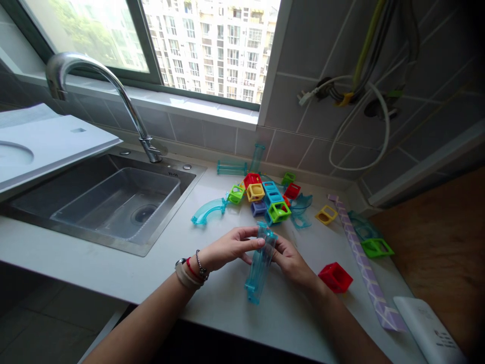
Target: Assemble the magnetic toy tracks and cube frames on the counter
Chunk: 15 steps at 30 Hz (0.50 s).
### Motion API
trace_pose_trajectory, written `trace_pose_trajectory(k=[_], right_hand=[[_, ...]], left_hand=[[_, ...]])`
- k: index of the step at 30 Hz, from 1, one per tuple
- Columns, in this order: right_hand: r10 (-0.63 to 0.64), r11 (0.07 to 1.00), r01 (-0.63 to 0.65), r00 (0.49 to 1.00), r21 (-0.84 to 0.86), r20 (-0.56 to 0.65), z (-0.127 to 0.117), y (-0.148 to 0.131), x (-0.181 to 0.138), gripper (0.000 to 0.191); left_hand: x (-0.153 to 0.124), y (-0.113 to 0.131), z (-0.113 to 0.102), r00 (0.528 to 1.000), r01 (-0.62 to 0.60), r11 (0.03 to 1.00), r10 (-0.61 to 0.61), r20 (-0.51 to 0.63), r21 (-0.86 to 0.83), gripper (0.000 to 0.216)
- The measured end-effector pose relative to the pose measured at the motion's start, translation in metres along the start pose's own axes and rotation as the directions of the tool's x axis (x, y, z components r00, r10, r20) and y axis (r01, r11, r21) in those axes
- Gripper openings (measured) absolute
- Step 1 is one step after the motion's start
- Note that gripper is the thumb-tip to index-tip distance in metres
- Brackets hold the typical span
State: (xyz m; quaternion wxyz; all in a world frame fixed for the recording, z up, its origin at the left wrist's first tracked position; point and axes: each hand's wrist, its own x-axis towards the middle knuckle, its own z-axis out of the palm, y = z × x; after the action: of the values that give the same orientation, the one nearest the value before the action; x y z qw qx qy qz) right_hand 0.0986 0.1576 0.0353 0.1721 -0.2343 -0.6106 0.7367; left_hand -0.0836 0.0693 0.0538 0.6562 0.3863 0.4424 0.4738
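Between my two hands, over the front of the white counter (220, 288), is a clear turquoise plastic track piece (260, 268), long and straight, its far end raised. My left hand (235, 246) pinches it from the left, thumb across its upper part. On the other side my right hand (290, 257) grips its right edge, with some fingers hidden behind it. Just beyond sits a cluster of open cube blocks: a yellow cube (255, 192), a blue cube (271, 193) and a green cube (279, 212) among them. A curved turquoise track (209, 210) touches the cluster's left side.
A sink (151, 247) with a clear plastic basin (117, 202) and a tall faucet (113, 83) is at left. To the right lie a red cube (335, 277), a yellow square frame (326, 215), a purple patterned strip (359, 263) and a white box (428, 328). Cables (364, 86) hang above.
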Motion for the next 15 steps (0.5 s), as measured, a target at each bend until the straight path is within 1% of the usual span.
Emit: trace_pose_trajectory(k=[3, 5, 7, 9, 11, 12, 13, 14, 15], right_hand=[[0.065, 0.993, -0.065, 0.998, 0.096, 0.01, 0.0, 0.007, 0.004, 0.041], [0.083, 0.979, -0.075, 0.996, 0.188, -0.035, 0.003, 0.01, 0.006, 0.041], [0.09, 0.955, -0.059, 0.991, 0.29, -0.096, 0.006, 0.012, 0.007, 0.039], [0.1, 0.926, -0.042, 0.986, 0.376, -0.136, 0.01, 0.014, 0.007, 0.038], [0.11, 0.901, -0.031, 0.981, 0.433, -0.158, 0.014, 0.015, 0.005, 0.035], [0.12, 0.89, -0.03, 0.978, 0.456, -0.17, 0.016, 0.016, 0.004, 0.033], [0.137, 0.878, -0.035, 0.974, 0.477, -0.182, 0.017, 0.017, 0.004, 0.032], [0.16, 0.866, -0.048, 0.97, 0.498, -0.185, 0.018, 0.017, 0.003, 0.031], [0.184, 0.853, -0.067, 0.967, 0.518, -0.177, 0.019, 0.018, 0.002, 0.031]], left_hand=[[0.003, -0.004, 0.003, 0.998, 0.0, 1.0, 0.0, -0.058, -0.003, 0.049], [0.005, -0.004, 0.004, 0.994, -0.018, 1.0, 0.016, -0.11, -0.012, 0.049], [0.007, -0.003, 0.004, 0.986, -0.031, 1.0, 0.031, -0.164, 0.005, 0.051], [0.007, 0.0, 0.004, 0.974, -0.037, 0.997, 0.052, -0.219, 0.072, 0.052], [0.004, 0.005, 0.005, 0.957, -0.055, 0.974, 0.114, -0.266, 0.22, 0.051], [0.001, 0.008, 0.007, 0.939, -0.069, 0.944, 0.171, -0.298, 0.322, 0.05], [-0.004, 0.013, 0.009, 0.911, -0.081, 0.899, 0.241, -0.334, 0.43, 0.049], [-0.009, 0.019, 0.011, 0.87, -0.082, 0.844, 0.32, -0.374, 0.53, 0.05], [-0.016, 0.026, 0.013, 0.82, -0.074, 0.792, 0.394, -0.415, 0.606, 0.052]])
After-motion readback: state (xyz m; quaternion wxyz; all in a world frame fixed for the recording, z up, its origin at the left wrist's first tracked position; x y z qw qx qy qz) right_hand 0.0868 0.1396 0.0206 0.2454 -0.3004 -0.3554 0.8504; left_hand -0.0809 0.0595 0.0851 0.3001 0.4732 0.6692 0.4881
